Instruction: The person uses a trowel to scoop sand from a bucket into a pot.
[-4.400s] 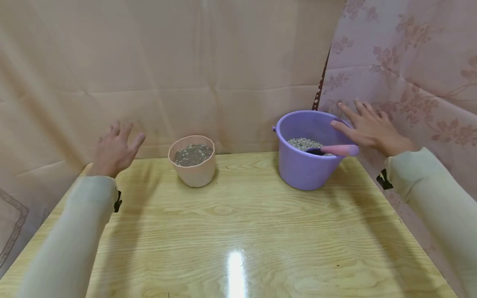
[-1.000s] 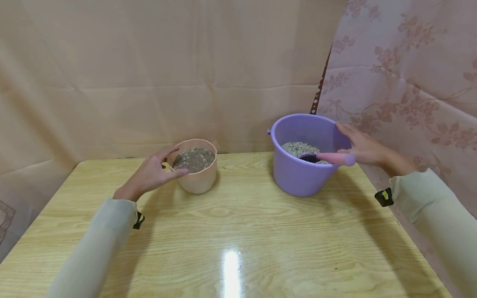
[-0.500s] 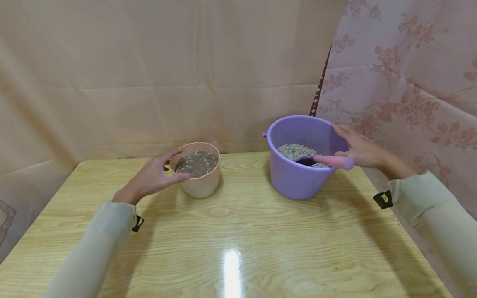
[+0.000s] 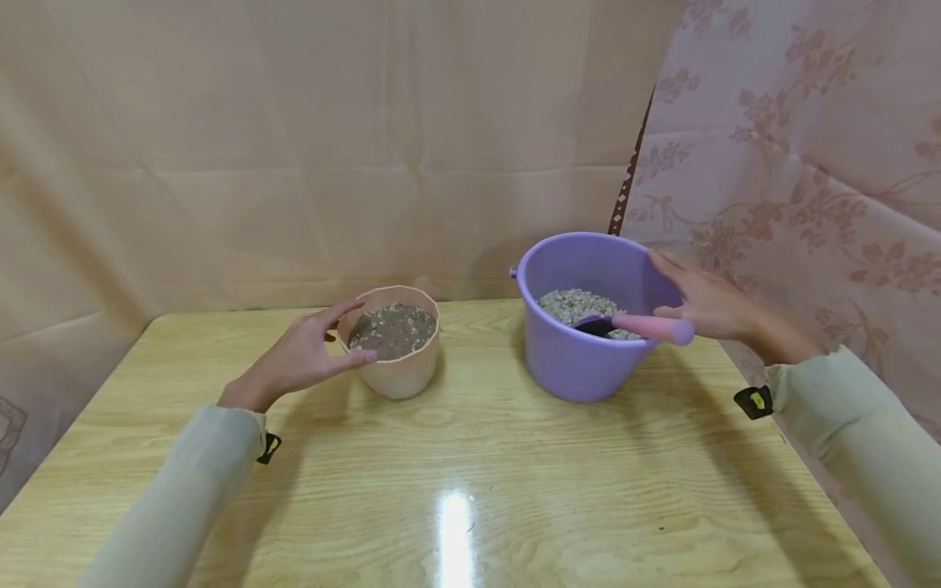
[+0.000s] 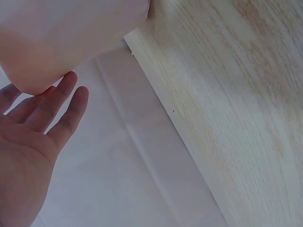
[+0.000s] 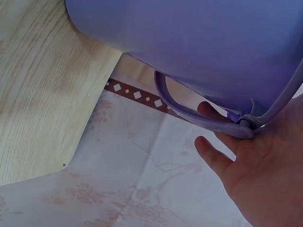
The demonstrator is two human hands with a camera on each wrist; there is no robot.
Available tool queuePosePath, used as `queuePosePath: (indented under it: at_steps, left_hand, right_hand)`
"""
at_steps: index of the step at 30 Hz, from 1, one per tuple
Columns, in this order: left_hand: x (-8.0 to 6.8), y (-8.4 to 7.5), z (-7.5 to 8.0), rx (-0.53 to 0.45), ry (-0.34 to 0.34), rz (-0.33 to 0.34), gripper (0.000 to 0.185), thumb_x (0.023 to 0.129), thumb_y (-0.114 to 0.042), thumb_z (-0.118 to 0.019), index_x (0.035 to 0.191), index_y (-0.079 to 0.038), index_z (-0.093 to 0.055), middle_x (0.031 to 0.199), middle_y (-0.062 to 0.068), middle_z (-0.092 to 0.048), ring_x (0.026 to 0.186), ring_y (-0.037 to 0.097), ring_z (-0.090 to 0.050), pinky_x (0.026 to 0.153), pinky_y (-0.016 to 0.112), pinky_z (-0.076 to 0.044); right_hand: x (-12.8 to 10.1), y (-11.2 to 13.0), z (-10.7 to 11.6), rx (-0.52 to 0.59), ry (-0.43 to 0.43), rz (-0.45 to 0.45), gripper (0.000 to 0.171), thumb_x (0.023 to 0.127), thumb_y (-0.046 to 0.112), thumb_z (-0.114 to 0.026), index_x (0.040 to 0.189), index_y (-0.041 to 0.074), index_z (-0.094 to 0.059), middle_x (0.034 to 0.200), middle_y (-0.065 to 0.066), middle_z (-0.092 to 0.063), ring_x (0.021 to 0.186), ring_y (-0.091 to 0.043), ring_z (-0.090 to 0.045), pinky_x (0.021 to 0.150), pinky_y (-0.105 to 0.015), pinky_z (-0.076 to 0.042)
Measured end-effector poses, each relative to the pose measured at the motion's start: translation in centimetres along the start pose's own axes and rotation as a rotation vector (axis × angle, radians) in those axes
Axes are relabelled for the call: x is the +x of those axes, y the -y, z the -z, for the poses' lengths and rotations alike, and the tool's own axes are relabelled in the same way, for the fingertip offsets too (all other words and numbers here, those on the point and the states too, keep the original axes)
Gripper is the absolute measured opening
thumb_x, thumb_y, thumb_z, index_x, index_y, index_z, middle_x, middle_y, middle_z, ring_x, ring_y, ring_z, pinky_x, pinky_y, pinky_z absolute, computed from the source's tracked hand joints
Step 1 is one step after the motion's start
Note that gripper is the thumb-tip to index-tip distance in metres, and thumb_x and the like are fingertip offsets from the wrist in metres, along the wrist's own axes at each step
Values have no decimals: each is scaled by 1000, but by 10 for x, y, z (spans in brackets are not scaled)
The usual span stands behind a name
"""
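Observation:
In the head view a peach plant pot (image 4: pixel 402 378) with grey-brown soil (image 4: pixel 394 330) stands on the table. My left hand (image 4: pixel 294 355) holds its left side, thumb at the near rim and fingers toward the back; fingertips touch its wall in the left wrist view. Further right is a purple bucket (image 4: pixel 577 366) partly filled with pale gravel (image 4: pixel 576 304). A dark-bladed trowel (image 4: pixel 652 328) rests in it, its pink handle over the rim. My right hand (image 4: pixel 716 304) grips the bucket's right side, by the purple handle (image 6: pixel 203 122) hanging down in the right wrist view.
The wood-grain table (image 4: pixel 382 490) carries pot and bucket near its back edge. A beige cloth (image 4: pixel 331 147) hangs behind, and a pink floral cloth (image 4: pixel 831 163) hangs along the right side.
Both hands came down from raised, spread positions onto the pot and bucket. Since then the pot has slid nearer and slightly right, the bucket nearer and left with the trowel.

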State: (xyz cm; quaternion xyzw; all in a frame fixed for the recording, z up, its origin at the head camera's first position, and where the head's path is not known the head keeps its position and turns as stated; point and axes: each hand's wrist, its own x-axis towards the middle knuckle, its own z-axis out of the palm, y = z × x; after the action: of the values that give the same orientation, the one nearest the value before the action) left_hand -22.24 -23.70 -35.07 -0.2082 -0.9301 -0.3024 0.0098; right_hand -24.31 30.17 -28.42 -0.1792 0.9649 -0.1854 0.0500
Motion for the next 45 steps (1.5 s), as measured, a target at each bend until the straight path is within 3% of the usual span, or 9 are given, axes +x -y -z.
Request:
queuePosePath:
  at_steps: [6,13,20,23,28,37,45]
  left_hand:
    - [-3,-4,-3,3,0,-23,88,84,-52,-75,154,-15,-37,149,16,-46,120,40,-57,95,55,-48]
    - [-9,-8,-8,-1,-9,-40,87,84,-51,-76,154,-18,-37,150,14,-46,124,34,-54,95,52,-49]
    - [-13,-10,-9,16,-6,-52,86,84,-51,-76,153,-18,-39,148,13,-48,122,34,-56,95,52,-49]
    - [-14,-10,-9,25,-6,-65,85,84,-50,-76,153,-18,-40,148,13,-48,122,33,-56,94,51,-49]
    - [-14,-12,-10,18,-5,-87,84,84,-50,-77,151,-16,-42,146,12,-51,122,31,-56,94,50,-49]
    - [-16,-15,-15,11,-4,-95,84,82,-50,-78,150,-16,-43,143,10,-54,120,29,-57,94,50,-50]
    - [-19,-17,-16,1,5,-99,85,82,-52,-78,150,-16,-43,146,8,-51,124,28,-55,95,51,-50]
  right_hand:
    - [-1,4,-3,-34,-8,17,92,90,19,-63,160,5,-5,162,-27,-11,138,-55,-27,100,-73,-30]
    - [-4,6,-4,-73,13,18,92,91,23,-61,160,6,-2,163,-26,-8,139,-57,-23,101,-75,-28]
    - [-9,15,-5,-126,24,-10,93,93,29,-61,160,11,0,165,-20,-7,135,-55,-33,90,-64,-44]
    - [-9,18,-7,-106,24,4,92,93,27,-61,160,11,1,165,-20,-7,136,-54,-32,93,-66,-42]
    - [-11,20,-10,-45,20,36,93,91,20,-61,160,9,1,164,-22,-5,140,-55,-24,102,-74,-28]
    - [-18,23,-15,-55,-4,50,92,89,20,-63,159,5,-5,163,-25,-10,137,-57,-28,102,-73,-30]
    - [-21,27,-16,-73,12,60,95,90,21,-63,160,6,0,162,-26,-8,136,-58,-28,101,-74,-29]
